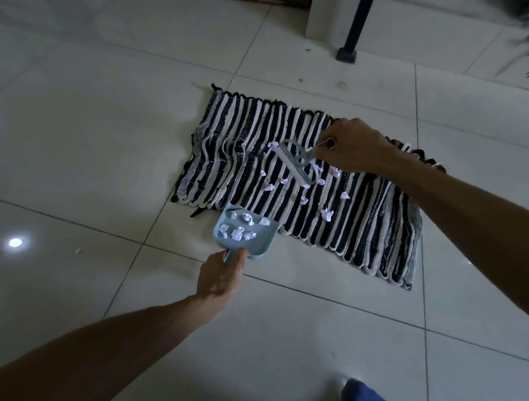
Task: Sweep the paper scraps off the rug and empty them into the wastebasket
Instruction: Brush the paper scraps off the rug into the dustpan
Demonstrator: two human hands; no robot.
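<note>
left hand [221, 277] curls round the handle of the dustpan [260, 250], which sits on the floor at the near left edge of the rug [376, 230]. the pan mouth faces far right and several scraps lie inside. loose paper scraps [327, 214] lie mid-rug, judged light, crumpled and easily scattered. brush [296, 164] stands on the rug, long axis running far left to near right. it is judged stiff and light, best held by its handle, where the right hand [356, 145] pinches it.
</note>
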